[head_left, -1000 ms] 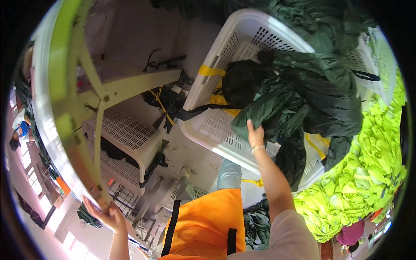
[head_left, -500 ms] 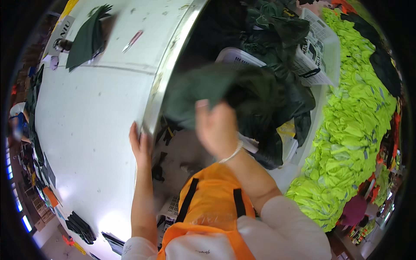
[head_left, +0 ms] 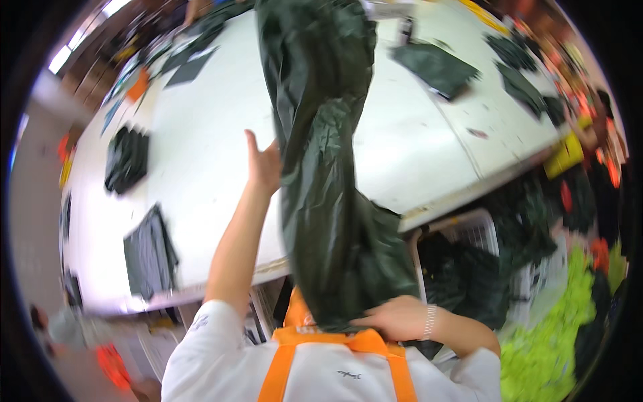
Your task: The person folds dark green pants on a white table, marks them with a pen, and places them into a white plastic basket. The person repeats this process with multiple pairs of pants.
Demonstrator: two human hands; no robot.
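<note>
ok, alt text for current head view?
Long dark green fabric extends across the near edge of a white table, the person's right hand at its lower end, left hand beside it. Dark pieces lie on the table; lower right, a white basket and yellow-green fabric.

- long cloth (head_left: 318,167) over the table's (head_left: 402,151) middle and near edge
- stack (head_left: 127,159) toward the left edge
- folded bundle (head_left: 149,258) by the near-left corner
- basket (head_left: 485,233) past near edge, right
</note>
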